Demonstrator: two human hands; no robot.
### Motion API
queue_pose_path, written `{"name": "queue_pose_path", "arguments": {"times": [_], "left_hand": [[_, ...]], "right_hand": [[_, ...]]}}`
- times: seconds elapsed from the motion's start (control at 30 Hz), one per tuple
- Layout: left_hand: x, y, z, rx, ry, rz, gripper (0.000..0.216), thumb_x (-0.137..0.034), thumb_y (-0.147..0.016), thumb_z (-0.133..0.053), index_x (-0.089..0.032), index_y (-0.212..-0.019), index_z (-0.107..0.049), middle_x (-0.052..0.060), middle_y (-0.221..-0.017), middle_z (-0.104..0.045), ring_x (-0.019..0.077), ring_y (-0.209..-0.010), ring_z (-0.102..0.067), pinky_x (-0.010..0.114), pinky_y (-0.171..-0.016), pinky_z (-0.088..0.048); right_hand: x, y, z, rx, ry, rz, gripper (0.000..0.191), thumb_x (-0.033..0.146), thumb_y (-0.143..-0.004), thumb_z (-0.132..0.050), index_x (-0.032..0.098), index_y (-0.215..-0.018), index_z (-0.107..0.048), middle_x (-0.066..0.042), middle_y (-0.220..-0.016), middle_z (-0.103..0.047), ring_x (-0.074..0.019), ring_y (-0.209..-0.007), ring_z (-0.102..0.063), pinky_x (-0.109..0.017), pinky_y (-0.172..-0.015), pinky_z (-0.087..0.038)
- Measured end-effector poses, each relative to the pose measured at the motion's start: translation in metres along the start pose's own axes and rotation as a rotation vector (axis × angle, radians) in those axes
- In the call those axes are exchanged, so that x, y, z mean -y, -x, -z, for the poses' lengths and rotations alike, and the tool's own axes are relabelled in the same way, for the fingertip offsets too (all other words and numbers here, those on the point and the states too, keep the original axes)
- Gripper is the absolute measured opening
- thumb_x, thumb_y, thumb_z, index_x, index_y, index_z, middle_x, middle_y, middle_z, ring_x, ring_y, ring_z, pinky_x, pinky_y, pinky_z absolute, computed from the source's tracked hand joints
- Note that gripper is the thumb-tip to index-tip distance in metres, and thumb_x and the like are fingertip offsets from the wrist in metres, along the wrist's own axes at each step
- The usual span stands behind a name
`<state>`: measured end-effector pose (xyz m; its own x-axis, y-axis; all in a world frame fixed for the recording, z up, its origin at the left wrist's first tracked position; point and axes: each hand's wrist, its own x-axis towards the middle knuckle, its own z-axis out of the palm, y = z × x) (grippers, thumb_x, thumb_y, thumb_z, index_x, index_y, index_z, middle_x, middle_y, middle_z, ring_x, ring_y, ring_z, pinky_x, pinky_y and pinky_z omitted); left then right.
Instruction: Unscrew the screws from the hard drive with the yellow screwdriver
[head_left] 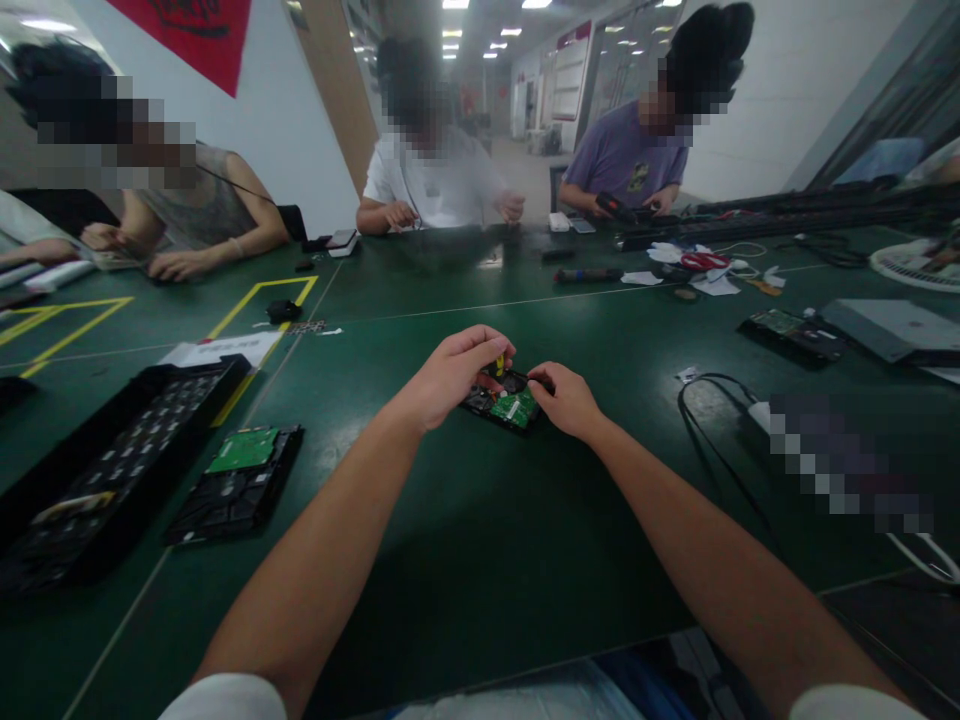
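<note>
On the green table in front of me lies a hard drive [516, 408], its green circuit board facing up. My left hand [466, 372] reaches over its far left side, fingers closed around a small yellow screwdriver [500, 366] held upright above the drive. The screwdriver's tip is hidden by the fingers and too small to make out. At the right edge of the drive, my right hand [568, 398] pinches the casing between thumb and fingers. Left of my left forearm rests a second hard drive [244, 480], also with its green board up.
A long black tray [217, 385] stands at the left. To the right are another drive [795, 335], a grey metal box [889, 328] and a black cable [694, 425]. Farther back lie a stick-shaped tool [589, 275] and red-handled scissors [705, 261]. Several people sit across the table.
</note>
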<state>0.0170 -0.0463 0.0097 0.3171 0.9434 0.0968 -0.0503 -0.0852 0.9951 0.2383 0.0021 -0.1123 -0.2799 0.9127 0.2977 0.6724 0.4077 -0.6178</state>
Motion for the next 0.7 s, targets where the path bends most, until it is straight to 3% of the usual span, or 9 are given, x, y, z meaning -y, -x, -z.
{"name": "queue_pose_path", "arguments": {"times": [0.17, 0.3, 0.5, 0.7], "left_hand": [[-0.0007, 0.0003, 0.0026, 0.01, -0.075, -0.003, 0.023, -0.035, -0.092, -0.063, -0.016, -0.088, -0.073, 0.007, -0.094, -0.066, 0.0172, -0.086, -0.061, 0.025, -0.065, -0.05], [0.0022, 0.0002, 0.0019, 0.052, -0.006, 0.033, 0.023, -0.038, -0.094, -0.061, -0.017, -0.097, -0.07, 0.007, -0.089, -0.069, 0.019, -0.084, -0.064, 0.026, -0.063, -0.051], [0.0037, -0.0004, -0.0022, -0.03, 0.067, 0.055, 0.023, -0.039, -0.091, -0.068, -0.018, -0.096, -0.06, 0.008, -0.089, -0.071, 0.0203, -0.084, -0.068, 0.032, -0.069, -0.057], [0.004, -0.0023, 0.0006, -0.056, -0.059, -0.006, 0.023, -0.039, -0.089, -0.068, -0.017, -0.089, -0.071, 0.007, -0.099, -0.067, 0.0192, -0.091, -0.064, 0.03, -0.071, -0.057]], "right_hand": [[0.0, 0.0004, 0.001, 0.004, 0.005, 0.005, 0.016, 0.026, -0.098, -0.06, 0.02, -0.111, -0.068, -0.008, -0.11, -0.072, -0.0207, -0.096, -0.066, -0.036, -0.085, -0.051], [-0.0005, 0.0002, 0.0005, 0.008, 0.011, 0.008, 0.016, 0.026, -0.098, -0.061, 0.02, -0.112, -0.067, -0.009, -0.111, -0.072, -0.0208, -0.097, -0.066, -0.036, -0.085, -0.051], [0.0016, -0.0005, 0.0003, 0.004, -0.001, 0.001, 0.016, 0.026, -0.097, -0.061, 0.021, -0.111, -0.068, -0.009, -0.109, -0.072, -0.0214, -0.097, -0.066, -0.035, -0.085, -0.051], [0.0024, -0.0002, 0.0011, 0.008, 0.0, -0.013, 0.015, 0.026, -0.098, -0.06, 0.021, -0.11, -0.068, -0.008, -0.11, -0.072, -0.0211, -0.097, -0.066, -0.036, -0.086, -0.051]]}}
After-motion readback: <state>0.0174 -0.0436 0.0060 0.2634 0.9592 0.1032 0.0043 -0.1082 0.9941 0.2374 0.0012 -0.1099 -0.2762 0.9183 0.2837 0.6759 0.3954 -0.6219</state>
